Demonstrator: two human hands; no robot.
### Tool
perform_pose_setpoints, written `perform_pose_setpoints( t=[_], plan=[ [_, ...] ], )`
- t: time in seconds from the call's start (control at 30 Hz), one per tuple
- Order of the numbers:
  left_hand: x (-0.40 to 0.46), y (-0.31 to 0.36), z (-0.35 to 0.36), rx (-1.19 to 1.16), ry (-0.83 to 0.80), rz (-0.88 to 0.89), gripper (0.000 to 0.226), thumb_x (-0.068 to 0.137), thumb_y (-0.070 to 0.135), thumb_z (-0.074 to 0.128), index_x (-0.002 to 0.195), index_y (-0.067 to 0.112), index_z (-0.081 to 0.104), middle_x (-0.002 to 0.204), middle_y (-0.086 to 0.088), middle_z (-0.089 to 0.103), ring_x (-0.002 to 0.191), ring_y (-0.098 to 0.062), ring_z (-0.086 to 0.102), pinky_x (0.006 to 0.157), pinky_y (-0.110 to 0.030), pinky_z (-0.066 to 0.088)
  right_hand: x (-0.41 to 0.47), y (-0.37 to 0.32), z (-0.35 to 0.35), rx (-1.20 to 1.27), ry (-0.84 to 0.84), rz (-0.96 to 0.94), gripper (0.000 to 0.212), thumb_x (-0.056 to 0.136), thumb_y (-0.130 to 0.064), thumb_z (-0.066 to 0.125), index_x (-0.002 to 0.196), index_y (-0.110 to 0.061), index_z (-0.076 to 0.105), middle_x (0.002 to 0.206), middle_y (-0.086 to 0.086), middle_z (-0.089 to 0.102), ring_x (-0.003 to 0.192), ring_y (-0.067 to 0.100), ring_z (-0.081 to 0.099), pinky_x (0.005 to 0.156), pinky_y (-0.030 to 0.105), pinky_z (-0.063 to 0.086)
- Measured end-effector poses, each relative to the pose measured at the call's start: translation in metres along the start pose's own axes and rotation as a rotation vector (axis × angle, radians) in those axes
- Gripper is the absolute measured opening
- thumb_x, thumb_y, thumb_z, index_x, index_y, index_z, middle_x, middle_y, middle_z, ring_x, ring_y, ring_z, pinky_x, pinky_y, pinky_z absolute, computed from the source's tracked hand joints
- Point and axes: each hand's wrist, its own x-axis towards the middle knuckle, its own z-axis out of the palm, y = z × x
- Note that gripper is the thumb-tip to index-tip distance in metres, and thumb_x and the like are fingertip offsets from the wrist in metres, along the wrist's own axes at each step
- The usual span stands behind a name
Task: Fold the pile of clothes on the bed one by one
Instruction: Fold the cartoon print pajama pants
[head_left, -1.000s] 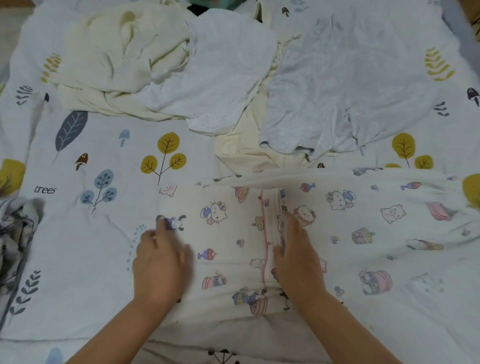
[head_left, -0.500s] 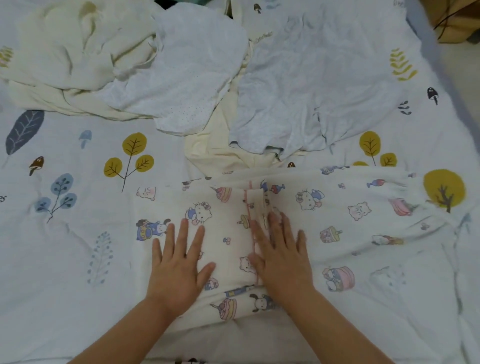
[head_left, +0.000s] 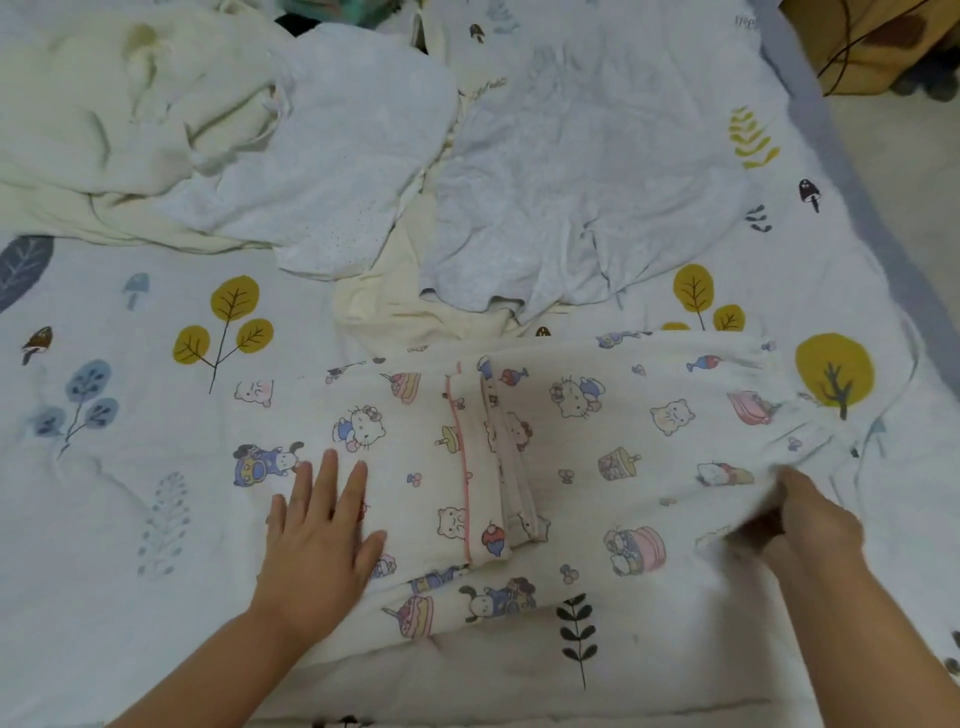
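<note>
A cream garment printed with cartoon characters (head_left: 571, 447) lies spread across the near part of the bed, its pink-trimmed edge folded over the middle. My left hand (head_left: 319, 535) presses flat on its left part with straight fingers. My right hand (head_left: 802, 525) grips the garment's lower right edge and lifts the cloth a little. Further back lies the pile: a cream garment (head_left: 119, 124), a white dotted garment (head_left: 322, 171) and a pale grey garment (head_left: 582, 171).
The bedsheet (head_left: 130, 415) is white with leaf, tree and mushroom prints. The bed's right edge (head_left: 857, 218) runs along a pale floor, where a brown object (head_left: 883, 41) stands at the top right.
My right hand left the middle fold, went to the garment's right side and took hold of its edge. My left hand stayed flat on the left part.
</note>
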Motion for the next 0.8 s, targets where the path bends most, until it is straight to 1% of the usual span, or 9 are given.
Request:
perform_pose_setpoints(
  t=[0.07,0.13,0.23,0.33,0.4,0.5,0.67,0.73,0.8],
  plan=[
    [-0.003,-0.001,-0.003,-0.009,-0.016,-0.002,0.074,0.088,0.061,0.015,0.149,0.021,0.004,0.157,-0.005,-0.009,0.145,-0.028,-0.007,0.116,-0.046,0.006,0.001,-0.01,0.002,0.12,-0.112,0.099,0.015,0.083,-0.029,0.067,0.091,-0.019,0.06,0.107,0.002,0.061,0.098,0.019,0.059,0.08,0.046,0.049],
    [-0.008,-0.002,-0.008,-0.045,-0.004,0.015,0.065,0.093,0.043,0.038,0.149,0.017,0.017,0.158,-0.009,-0.001,0.146,-0.027,0.0,0.117,-0.043,0.012,-0.002,-0.017,0.004,0.115,-0.224,0.063,0.012,0.084,-0.03,0.066,0.089,-0.02,0.063,0.11,-0.001,0.063,0.1,0.016,0.06,0.084,0.041,0.049],
    [-0.015,-0.007,-0.017,-0.122,0.048,0.043,0.058,0.09,0.033,0.045,0.143,0.011,0.035,0.155,-0.012,0.016,0.144,-0.026,0.015,0.115,-0.036,0.016,-0.03,-0.028,0.006,0.155,-0.338,-0.218,0.027,0.086,-0.013,0.061,0.113,-0.018,0.064,0.118,0.0,0.066,0.103,0.017,0.064,0.093,0.04,0.05],
    [-0.019,-0.015,-0.022,-0.194,0.042,0.034,0.055,0.092,0.026,0.051,0.143,0.015,0.034,0.156,-0.007,0.015,0.143,-0.019,0.016,0.114,-0.025,0.012,-0.084,-0.024,0.012,0.094,-0.44,-0.524,0.025,0.084,-0.003,0.058,0.097,-0.022,0.067,0.095,-0.01,0.072,0.095,0.014,0.066,0.089,0.035,0.053],
    [-0.022,-0.019,-0.025,-0.275,0.044,0.006,0.053,0.092,0.027,0.051,0.142,0.018,0.035,0.155,-0.003,0.019,0.142,-0.016,0.018,0.113,-0.023,0.014,-0.124,-0.013,0.019,-0.037,-0.482,-0.72,0.027,0.083,-0.007,0.061,0.092,-0.032,0.065,0.087,-0.02,0.07,0.09,0.005,0.066,0.078,0.022,0.055],
    [-0.027,-0.02,-0.034,-0.448,0.059,-0.024,0.047,0.093,0.023,0.052,0.138,0.02,0.041,0.151,0.002,0.028,0.139,-0.013,0.026,0.115,-0.026,0.019,-0.184,0.015,0.036,-0.128,-0.504,-0.969,0.024,0.078,-0.016,0.063,0.084,-0.037,0.054,0.076,-0.035,0.061,0.069,-0.016,0.056,0.055,0.0,0.041],
    [-0.025,-0.022,-0.059,-0.919,0.094,-0.215,0.021,0.098,0.026,0.043,0.113,0.034,0.055,0.13,0.009,0.054,0.117,-0.006,0.047,0.099,-0.021,0.031,-0.24,0.09,0.07,-0.261,-0.568,-1.259,0.032,0.069,-0.017,0.057,0.096,-0.028,0.044,0.073,-0.014,0.061,0.064,0.011,0.055,0.056,0.021,0.041],
    [-0.018,-0.024,-0.07,-1.213,0.096,-0.346,0.03,0.1,0.033,0.034,0.103,0.029,0.064,0.13,-0.002,0.058,0.106,-0.013,0.057,0.092,-0.024,0.039,-0.251,0.115,0.081,-0.411,-0.675,-1.382,0.028,0.072,-0.02,0.056,0.098,-0.02,0.046,0.088,0.005,0.069,0.073,0.018,0.063,0.062,0.017,0.041],
    [-0.012,-0.028,-0.079,-1.608,-0.048,-0.396,0.05,0.094,0.052,0.028,0.099,0.022,0.067,0.12,-0.015,0.063,0.097,-0.025,0.065,0.083,-0.03,0.044,-0.252,0.139,0.09,-0.694,-0.785,-1.463,0.038,0.064,-0.012,0.074,0.099,-0.009,0.058,0.111,0.014,0.068,0.096,0.025,0.068,0.079,0.02,0.048]
  ],
)
